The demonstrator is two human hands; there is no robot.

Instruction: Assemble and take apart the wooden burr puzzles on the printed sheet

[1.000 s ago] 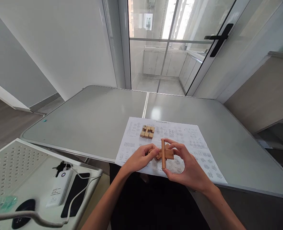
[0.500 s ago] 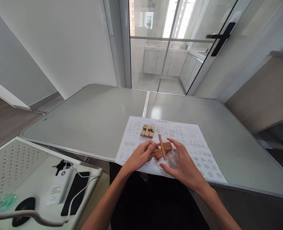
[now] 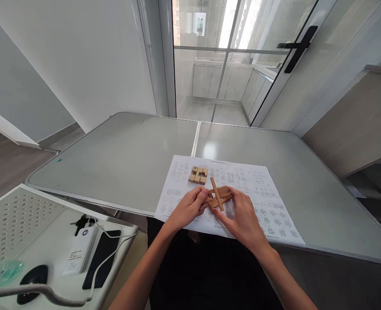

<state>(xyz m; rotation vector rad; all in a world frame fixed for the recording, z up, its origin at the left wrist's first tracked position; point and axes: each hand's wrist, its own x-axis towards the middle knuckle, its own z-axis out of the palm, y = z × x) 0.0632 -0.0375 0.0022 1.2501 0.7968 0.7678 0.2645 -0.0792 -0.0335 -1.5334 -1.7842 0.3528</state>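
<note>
A wooden puzzle of crossed bars [image 3: 218,196] sits low over a printed instruction sheet [image 3: 268,206] on the grey table. My left hand [image 3: 188,211] pinches its left end with thumb and fingers. My right hand [image 3: 242,219] grips it from the right, fingers curled round the bars. One thin bar sticks up at a slant between my hands. A second group of light wooden blocks [image 3: 198,175] lies on the sheet just beyond my hands, untouched.
The grey table [image 3: 129,159] has a seam down its middle. A white perforated side stand [image 3: 23,224] at the lower left carries a power bank [image 3: 80,249], a dark phone [image 3: 99,260], keys, a cable and a bottle. Glass doors stand behind the table.
Both hands have lowered the puzzle toward the sheet and turned it, so the long bar leans from upright to a slant. My right hand opened briefly, then closed on the bars again.
</note>
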